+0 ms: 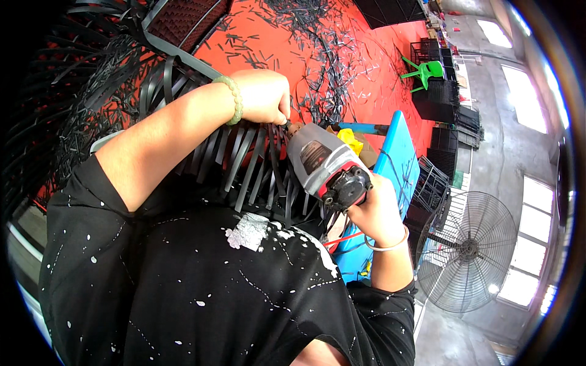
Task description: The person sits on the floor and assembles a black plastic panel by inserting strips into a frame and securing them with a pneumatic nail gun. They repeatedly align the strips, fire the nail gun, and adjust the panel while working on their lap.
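Head view: right hand (pixel 378 210) closed around the rear of a grey and red power tool (pixel 326 168), held over a blue bench (pixel 400 155). Left hand (pixel 262 94) closed on black strips (pixel 244 161) fanned beside the tool's nose. Beyond, cut strip scraps (pixel 317 55) litter the red floor (pixel 256 43).

Single fisheye view from my head, facing steeply down my chest, close on my hands (pixel 262 97); red floor (pixel 256 36) ahead, rim edges bending.
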Available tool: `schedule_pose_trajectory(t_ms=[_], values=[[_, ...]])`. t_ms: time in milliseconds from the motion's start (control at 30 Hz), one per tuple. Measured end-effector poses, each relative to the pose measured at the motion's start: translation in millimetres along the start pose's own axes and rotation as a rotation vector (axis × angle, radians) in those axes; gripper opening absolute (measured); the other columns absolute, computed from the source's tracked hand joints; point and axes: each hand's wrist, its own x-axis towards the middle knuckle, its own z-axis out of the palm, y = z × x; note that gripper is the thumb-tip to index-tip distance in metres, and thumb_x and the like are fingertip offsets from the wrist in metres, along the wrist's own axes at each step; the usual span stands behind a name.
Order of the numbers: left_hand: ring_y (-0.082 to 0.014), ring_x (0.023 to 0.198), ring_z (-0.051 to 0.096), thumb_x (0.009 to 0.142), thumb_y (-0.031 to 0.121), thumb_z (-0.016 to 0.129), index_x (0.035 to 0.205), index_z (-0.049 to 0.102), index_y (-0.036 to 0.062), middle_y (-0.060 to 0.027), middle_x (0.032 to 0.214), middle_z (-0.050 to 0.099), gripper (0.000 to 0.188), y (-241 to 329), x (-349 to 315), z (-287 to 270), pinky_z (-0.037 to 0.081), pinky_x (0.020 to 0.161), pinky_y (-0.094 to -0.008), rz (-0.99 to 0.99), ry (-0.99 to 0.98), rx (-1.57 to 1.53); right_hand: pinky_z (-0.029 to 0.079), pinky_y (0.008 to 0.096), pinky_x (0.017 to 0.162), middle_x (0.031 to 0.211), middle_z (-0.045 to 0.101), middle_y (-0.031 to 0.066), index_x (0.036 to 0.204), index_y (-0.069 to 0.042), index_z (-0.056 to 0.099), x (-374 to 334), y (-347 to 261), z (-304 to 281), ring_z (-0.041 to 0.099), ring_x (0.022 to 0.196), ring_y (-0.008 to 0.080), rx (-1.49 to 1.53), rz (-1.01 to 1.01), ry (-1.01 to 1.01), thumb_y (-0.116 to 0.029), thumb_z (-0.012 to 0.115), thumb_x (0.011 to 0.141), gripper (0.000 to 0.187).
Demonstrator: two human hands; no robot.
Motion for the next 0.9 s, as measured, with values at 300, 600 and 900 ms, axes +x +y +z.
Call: schedule_pose_trajectory(t_ms=[300, 600, 900], values=[[-0.0270, 0.081, 0.072, 0.080, 0.021, 0.074, 0.097, 0.078, 0.0088, -0.0118, 0.089, 0.075, 0.022, -5.2, 3.7, 2.5, 0.055, 0.075, -0.0377, 0.042, -0.015, -0.031, 0.052, 0.0471, 0.070, 0.081, 0.065, 0.0218, 0.119, -0.001, 0.059, -0.1, 0.4, -3.7, 0.066, 0.079, 0.0415, 0.010, 0.028, -0.010, -0.011, 0.081, 0.064, 0.060], [-0.0246, 0.099, 0.067, 0.083, 0.025, 0.068, 0.115, 0.073, 0.0237, -0.0034, 0.103, 0.072, 0.033, -6.1, -18.3, 3.6, 0.052, 0.086, -0.0388, 0.255, 0.062, 0.124, 0.052, 0.0346, 0.085, 0.101, 0.071, 0.0099, 0.103, -0.003, 0.068, -81.0, 19.6, 9.0, 0.068, 0.092, 0.0267, 0.334, 0.204, 0.438, -0.009, 0.081, 0.071, 0.035], [-0.0238, 0.098, 0.067, 0.085, 0.013, 0.071, 0.115, 0.073, 0.0092, -0.0087, 0.104, 0.071, 0.030, 3.0, -11.7, -0.2, 0.051, 0.089, -0.0336, 0.203, -0.023, 0.018, 0.042, 0.0249, 0.055, 0.062, 0.059, -0.0005, 0.083, -0.003, 0.063, -171.9, 75.1, 22.0, 0.056, 0.056, 0.0090, 0.594, 0.827, 0.693, -0.013, 0.080, 0.083, 0.019]])
